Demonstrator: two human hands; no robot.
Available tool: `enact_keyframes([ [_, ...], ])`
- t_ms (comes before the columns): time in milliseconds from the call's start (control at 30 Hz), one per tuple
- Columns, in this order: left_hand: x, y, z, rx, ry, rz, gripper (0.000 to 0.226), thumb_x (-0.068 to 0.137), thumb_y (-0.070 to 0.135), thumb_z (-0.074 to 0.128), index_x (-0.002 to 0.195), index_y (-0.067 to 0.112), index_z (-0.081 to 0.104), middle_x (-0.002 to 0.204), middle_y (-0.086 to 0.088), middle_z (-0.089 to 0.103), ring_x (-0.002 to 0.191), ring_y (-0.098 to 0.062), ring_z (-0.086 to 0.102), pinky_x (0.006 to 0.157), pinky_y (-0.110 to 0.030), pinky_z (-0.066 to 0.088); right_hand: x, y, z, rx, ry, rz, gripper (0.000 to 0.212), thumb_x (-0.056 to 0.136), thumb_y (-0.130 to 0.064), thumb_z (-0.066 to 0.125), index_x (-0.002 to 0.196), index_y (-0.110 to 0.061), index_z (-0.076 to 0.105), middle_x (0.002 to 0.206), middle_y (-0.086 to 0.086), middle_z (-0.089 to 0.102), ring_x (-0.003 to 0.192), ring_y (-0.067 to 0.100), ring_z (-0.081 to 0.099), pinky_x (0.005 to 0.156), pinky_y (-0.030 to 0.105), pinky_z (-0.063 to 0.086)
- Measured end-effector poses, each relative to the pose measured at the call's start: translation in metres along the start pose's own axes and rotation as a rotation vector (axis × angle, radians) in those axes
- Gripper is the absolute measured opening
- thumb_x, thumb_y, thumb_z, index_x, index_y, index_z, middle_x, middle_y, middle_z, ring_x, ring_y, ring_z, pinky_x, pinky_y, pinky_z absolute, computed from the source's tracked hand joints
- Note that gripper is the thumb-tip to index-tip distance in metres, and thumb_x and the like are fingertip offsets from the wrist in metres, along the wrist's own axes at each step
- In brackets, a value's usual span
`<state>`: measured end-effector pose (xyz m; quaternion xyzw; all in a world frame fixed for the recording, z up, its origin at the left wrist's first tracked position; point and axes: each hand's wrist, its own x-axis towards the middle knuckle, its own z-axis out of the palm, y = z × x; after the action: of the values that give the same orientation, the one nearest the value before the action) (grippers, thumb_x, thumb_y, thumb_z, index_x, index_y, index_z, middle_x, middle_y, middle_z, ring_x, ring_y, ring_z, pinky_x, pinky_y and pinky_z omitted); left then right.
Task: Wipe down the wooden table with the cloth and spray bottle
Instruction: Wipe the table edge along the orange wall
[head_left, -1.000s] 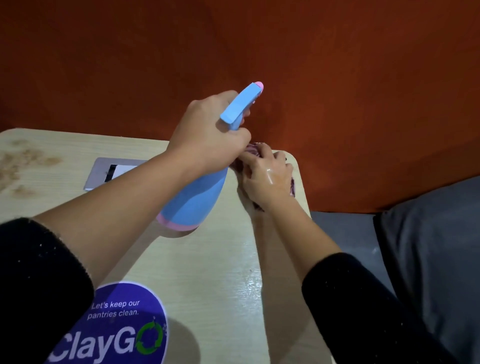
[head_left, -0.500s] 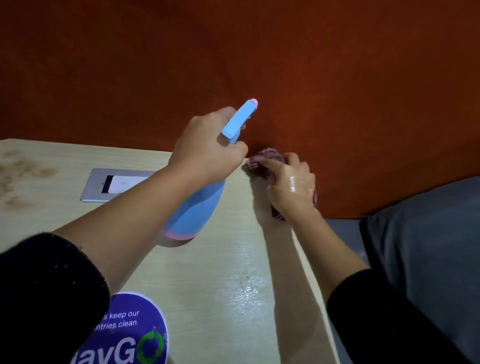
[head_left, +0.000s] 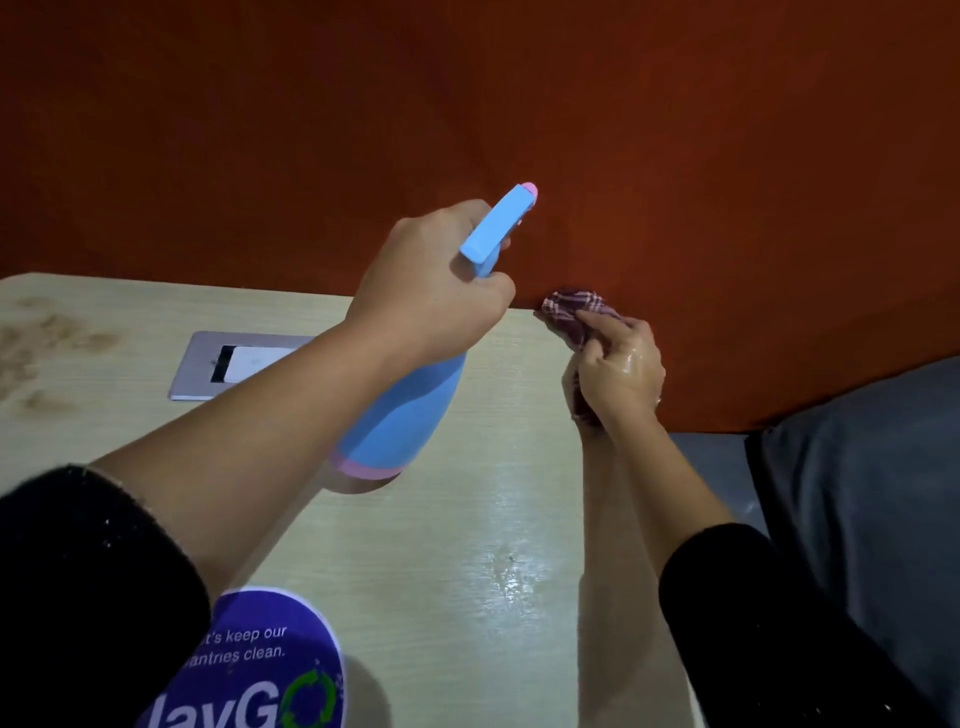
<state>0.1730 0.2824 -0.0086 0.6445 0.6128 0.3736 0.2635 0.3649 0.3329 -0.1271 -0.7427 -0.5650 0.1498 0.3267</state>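
My left hand (head_left: 431, 291) grips the neck of a blue spray bottle (head_left: 410, 410) with a pink band and pink nozzle tip, held tilted above the light wooden table (head_left: 457, 545). My right hand (head_left: 618, 369) holds a bunched dark plaid cloth (head_left: 571, 312) at the table's far right corner, against the orange wall. The hand looks wet. A wet sheen shows on the wood near the right edge.
A metal socket plate (head_left: 228, 364) is set into the table behind my left arm. Brown stains (head_left: 47, 343) mark the far left of the top. A round purple sticker (head_left: 260, 665) lies near the front edge. A grey cushion (head_left: 862, 467) sits to the right.
My right hand has slid the cloth right along the back edge to the table's corner. The left hand keeps holding the bottle over the table's middle.
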Motion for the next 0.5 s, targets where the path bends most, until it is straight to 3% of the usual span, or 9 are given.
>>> enact_keyframes([
  [167, -0.003, 0.0, -0.003, -0.007, 0.014, 0.014, 0.016, 0.078, 0.012, 0.057, 0.09, 0.023, 0.059, 0.087, -0.001, 0.067, 0.074, -0.025, 0.068, 0.073, -0.045, 0.057, 0.008, 0.007, -0.004, 0.3, -0.045, 0.22, 0.032, 0.088, -0.021, 0.045, 0.101, -0.038, 0.068, 0.116, -0.007, 0.061, 0.084, 0.009, 0.055, 0.058, 0.009, 0.035],
  [233, -0.005, -0.001, -0.004, -0.014, 0.028, 0.015, 0.017, 0.079, 0.011, 0.056, 0.091, 0.022, 0.061, 0.086, 0.001, 0.066, 0.074, -0.025, 0.068, 0.074, -0.044, 0.057, 0.011, 0.012, -0.003, 0.376, -0.036, 0.283, 0.031, 0.088, -0.019, 0.045, 0.1, -0.035, 0.069, 0.115, -0.007, 0.06, 0.08, 0.005, 0.053, 0.059, 0.006, 0.034],
  [333, -0.007, -0.001, -0.005, -0.029, 0.055, 0.015, 0.02, 0.079, 0.01, 0.057, 0.097, 0.017, 0.063, 0.09, 0.0, 0.067, 0.075, -0.026, 0.068, 0.075, -0.047, 0.057, 0.012, 0.019, -0.004, 0.527, -0.054, 0.401, 0.031, 0.087, -0.012, 0.046, 0.101, -0.023, 0.071, 0.105, 0.001, 0.065, 0.079, 0.014, 0.06, 0.067, 0.021, 0.047],
  [433, -0.009, -0.001, -0.005, -0.019, 0.053, 0.036, 0.022, 0.08, 0.01, 0.057, 0.1, 0.016, 0.063, 0.091, -0.001, 0.067, 0.076, -0.026, 0.068, 0.075, -0.048, 0.057, 0.0, 0.037, -0.009, 0.745, -0.164, 0.532, 0.027, 0.085, 0.0, 0.048, 0.101, -0.003, 0.07, 0.068, 0.003, 0.07, 0.056, 0.011, 0.062, 0.053, 0.021, 0.048],
  [500, -0.009, 0.001, -0.002, 0.011, 0.04, 0.052, 0.019, 0.08, 0.011, 0.056, 0.097, 0.018, 0.062, 0.09, -0.002, 0.067, 0.075, -0.026, 0.068, 0.074, -0.047, 0.056, -0.01, 0.05, -0.012, 0.86, -0.237, 0.588, 0.025, 0.084, 0.001, 0.053, 0.103, 0.0, 0.068, 0.076, 0.011, 0.07, 0.069, 0.02, 0.067, 0.066, 0.027, 0.053],
])
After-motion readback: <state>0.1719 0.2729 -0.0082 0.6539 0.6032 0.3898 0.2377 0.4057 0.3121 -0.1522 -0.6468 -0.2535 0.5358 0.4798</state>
